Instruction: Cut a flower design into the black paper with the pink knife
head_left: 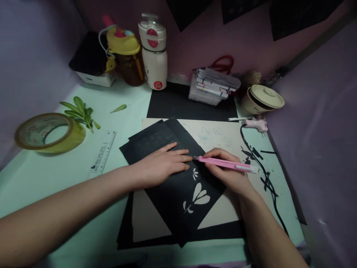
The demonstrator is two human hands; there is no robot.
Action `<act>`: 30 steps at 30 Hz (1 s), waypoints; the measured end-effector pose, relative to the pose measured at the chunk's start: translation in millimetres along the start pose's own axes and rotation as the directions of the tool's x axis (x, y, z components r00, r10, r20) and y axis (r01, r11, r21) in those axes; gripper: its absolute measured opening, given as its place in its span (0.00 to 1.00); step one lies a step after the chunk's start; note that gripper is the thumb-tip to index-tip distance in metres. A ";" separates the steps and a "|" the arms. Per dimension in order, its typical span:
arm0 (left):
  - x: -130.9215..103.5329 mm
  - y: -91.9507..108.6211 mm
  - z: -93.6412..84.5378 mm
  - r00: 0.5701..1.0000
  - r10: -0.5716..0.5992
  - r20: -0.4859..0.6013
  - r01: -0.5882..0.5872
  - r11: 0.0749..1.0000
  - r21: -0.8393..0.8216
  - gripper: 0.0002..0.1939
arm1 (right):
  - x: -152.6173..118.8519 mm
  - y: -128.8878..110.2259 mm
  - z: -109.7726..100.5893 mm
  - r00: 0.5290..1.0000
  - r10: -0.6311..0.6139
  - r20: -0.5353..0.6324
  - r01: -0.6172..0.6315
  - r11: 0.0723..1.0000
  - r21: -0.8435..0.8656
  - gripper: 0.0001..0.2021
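Note:
My left hand (163, 163) lies flat on a sheet of black paper (167, 199), its fingers spread and pointing right. In my right hand (227, 173) is a pink craft knife (220, 162), held like a pen. Its blade tip meets the black paper just beyond my left fingertips. White flower and leaf shapes (201, 195) show as cut-outs in the paper, below and right of my left hand. Under the black paper lies a pale board (152, 216) with faint blue marks near its top, resting on more black sheets.
A roll of clear tape (63, 143), a leafy sprig (80, 111) and a clear ruler (104, 152) are at left. Behind stand a white bottle (154, 63), an amber jug (129, 67) and a marker case (212, 87). Black scraps (266, 180) and a cable (276, 208) lie at right.

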State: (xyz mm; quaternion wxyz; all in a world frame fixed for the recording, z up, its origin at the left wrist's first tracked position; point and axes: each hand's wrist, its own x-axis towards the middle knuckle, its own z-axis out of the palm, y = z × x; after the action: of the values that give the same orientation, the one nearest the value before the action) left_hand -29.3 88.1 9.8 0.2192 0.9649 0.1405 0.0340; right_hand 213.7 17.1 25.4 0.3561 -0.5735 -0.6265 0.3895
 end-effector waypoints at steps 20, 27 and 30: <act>-5.0 12.4 1.4 0.992 0.118 -0.045 -0.107 0.976 0.192 0.17 | -4.0 7.8 7.7 0.992 0.004 0.129 -0.014 0.997 0.077 0.03; -3.6 15.2 4.8 0.994 0.106 -0.026 -0.100 0.982 0.161 0.16 | -4.2 8.2 9.5 0.990 0.025 0.142 -0.033 0.998 0.054 0.03; -3.0 14.4 4.0 0.995 0.100 -0.019 -0.096 0.983 0.155 0.16 | -3.9 8.6 10.9 0.988 0.032 0.153 -0.040 0.998 0.047 0.03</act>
State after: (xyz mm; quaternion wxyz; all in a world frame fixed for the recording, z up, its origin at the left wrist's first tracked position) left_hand -28.0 73.1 12.4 0.1403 0.9842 0.0979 0.0468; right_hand 208.2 12.7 12.8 0.3146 -0.5443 -0.6315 0.4539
